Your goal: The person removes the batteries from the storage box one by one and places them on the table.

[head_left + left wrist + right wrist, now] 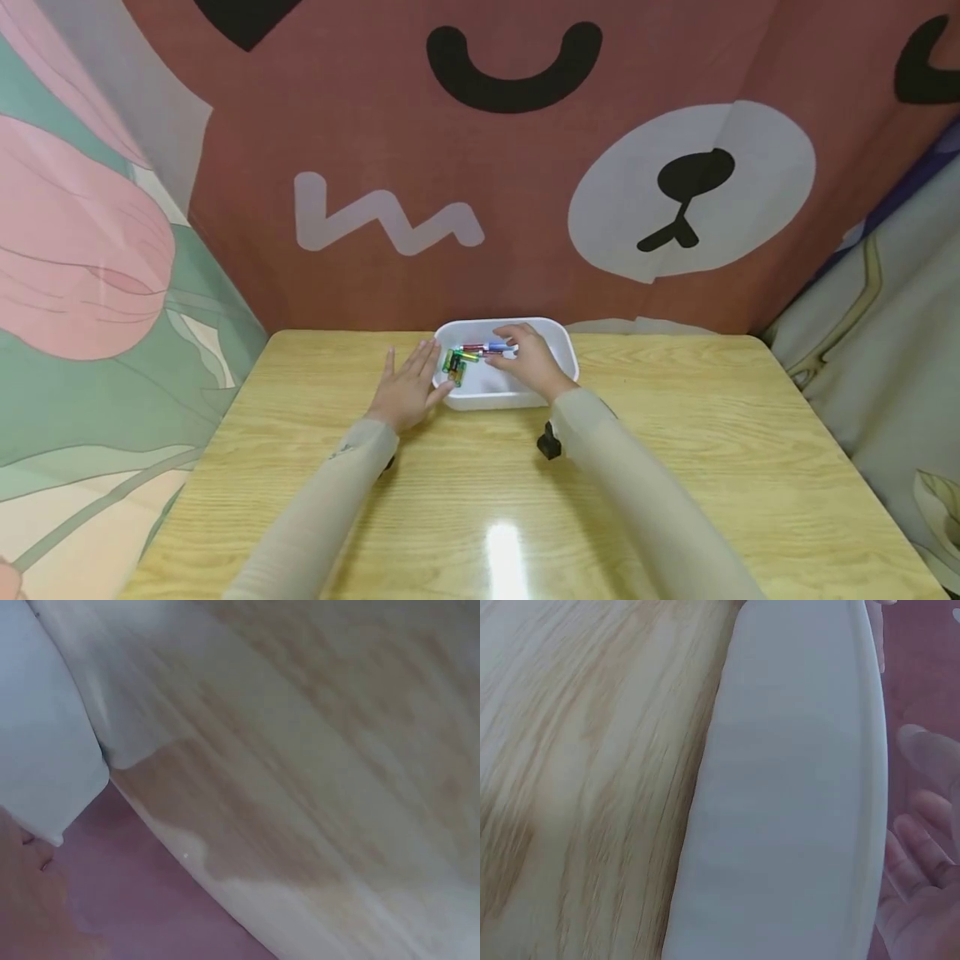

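Note:
A white plastic tray [495,402] stands at the back edge of the table, with several small batteries in its left half. Green batteries [460,374] lie at the left end, and red [472,347] and blue [498,346] ones farther back. My left hand [405,390] rests with straight fingers along the tray's left rim. Over the inside of the tray, my right hand [534,362] has thumb and fingers spread apart around the blue battery's end. In the right wrist view, that hand [922,907] shows beyond the tray wall [795,780], its fingers loosely bent.
The wooden table [450,517] extends in front of the tray and to both sides. Right behind the tray hangs a reddish cloth [360,283] with a printed bear face. A black wrist-camera piece [550,442] sits under the right sleeve.

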The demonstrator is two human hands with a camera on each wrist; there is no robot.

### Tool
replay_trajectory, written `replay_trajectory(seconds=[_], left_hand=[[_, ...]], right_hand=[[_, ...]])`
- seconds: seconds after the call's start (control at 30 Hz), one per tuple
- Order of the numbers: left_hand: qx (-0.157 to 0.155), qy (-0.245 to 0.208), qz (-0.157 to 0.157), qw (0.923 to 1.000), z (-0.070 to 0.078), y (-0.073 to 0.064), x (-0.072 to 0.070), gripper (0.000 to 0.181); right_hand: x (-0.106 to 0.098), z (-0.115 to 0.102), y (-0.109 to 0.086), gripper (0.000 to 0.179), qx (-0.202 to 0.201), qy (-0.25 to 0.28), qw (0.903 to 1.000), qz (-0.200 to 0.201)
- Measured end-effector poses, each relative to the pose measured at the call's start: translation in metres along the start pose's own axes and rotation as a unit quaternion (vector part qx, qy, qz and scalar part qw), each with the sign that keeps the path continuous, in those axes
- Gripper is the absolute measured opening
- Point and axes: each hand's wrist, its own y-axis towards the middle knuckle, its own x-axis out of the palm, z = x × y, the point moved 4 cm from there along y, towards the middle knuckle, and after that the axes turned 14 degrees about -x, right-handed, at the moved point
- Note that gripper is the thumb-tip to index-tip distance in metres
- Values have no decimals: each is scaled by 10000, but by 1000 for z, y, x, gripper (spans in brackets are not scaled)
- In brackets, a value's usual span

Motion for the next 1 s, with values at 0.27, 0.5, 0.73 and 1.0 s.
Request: replay_trajectory(seconds=[0.27, 0.5, 0.73, 1.0], left_hand=[[-105, -243, -6, 9996, -3, 0, 3, 79], [-79, -187, -60, 9998, -1, 2, 4, 79], [-66, -80, -102, 9999, 0, 1, 4, 79], [-61, -199, -52, 9998, -1, 0, 3, 78]], right_hand=[[23, 2, 14, 48, -137, 67, 9989, -447], [37, 0, 19, 46, -16, 175, 9958, -899], [46, -1, 22, 46, 149, -5, 9944, -1045], [57, 2, 23, 50, 414, -296, 9900, -1317]])
